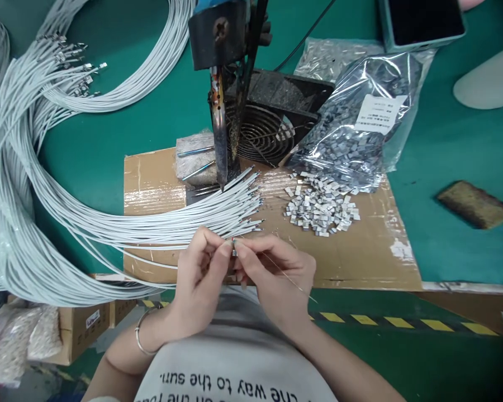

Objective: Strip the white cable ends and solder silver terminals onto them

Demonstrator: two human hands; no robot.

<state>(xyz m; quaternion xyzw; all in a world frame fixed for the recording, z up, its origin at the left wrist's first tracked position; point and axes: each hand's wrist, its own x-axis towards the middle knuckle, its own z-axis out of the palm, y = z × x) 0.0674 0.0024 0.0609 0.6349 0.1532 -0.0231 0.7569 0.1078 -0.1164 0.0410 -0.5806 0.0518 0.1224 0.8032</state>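
Observation:
My left hand (203, 273) and my right hand (276, 273) meet at the cardboard's near edge, both pinching. Between their fingertips sits a tiny metal connector (234, 252), largely covered. A white cable (163, 266) runs from the left into my left hand. A thin wire (291, 279), like solder, passes by my right hand and sticks out past it. Just beyond my hands lies a fan of white cables (184, 220) with bare ends. Small metal connectors (321, 204) lie heaped to the right.
A soldering iron (218, 128) hangs tip down from a stand above the cables. Behind it sits a black fan (264, 131). A bag of connectors (352, 128), a worn sponge (475, 204) and a box-like device (423, 25) are to the right. Bundled cables (8, 184) cover the left side.

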